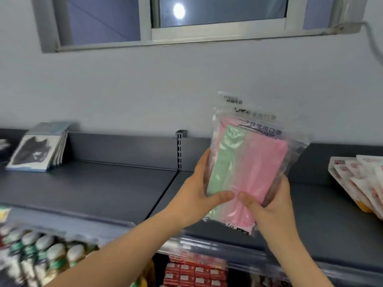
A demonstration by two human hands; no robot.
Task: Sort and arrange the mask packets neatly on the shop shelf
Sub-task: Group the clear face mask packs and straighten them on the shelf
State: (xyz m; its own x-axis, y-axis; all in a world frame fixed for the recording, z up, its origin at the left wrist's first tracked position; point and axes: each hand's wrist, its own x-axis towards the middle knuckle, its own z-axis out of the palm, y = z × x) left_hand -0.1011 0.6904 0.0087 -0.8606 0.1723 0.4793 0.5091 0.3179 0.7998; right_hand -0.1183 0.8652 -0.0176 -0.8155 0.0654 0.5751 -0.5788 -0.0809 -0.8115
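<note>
Grey painted wall point(124, 90) fills the background, with a metal-framed window point(207, 17) high above and a dark grey metal shelf point(103, 187) running across below it. A low upright back panel bounds the shelf's far side, and a slotted metal post point(180, 150) rises at the seam where two shelf boards meet. At the far left, a stack of flat square packets printed with a black mask point(37, 150) leans back against the panel. At the far right, glossy white packets with red marks point(362, 179) lie fanned and overlapping. A wide bare stretch of matte shelf surface lies between these two groups. Over the right half of that stretch, both hands hold up the clear mask packets point(252, 162), standing on end and tilted slightly to the right. The crinkled, shiny plastic shows flat pink masks and a narrower pale green block, with dark print across the top. Whether this is one bag or several cannot be told. The left hand point(199, 189) grips the left edge, thumb across the front and fingers behind. The right hand point(269, 208) grips the lower right corner, its thumb nearly touching the other thumb. The bottom edge hangs by the shelf's clear plastic front strip point(228, 247); contact cannot be told. Below, blurred bottles point(47, 257) and red boxes point(194, 274) fill the lower tier.
</note>
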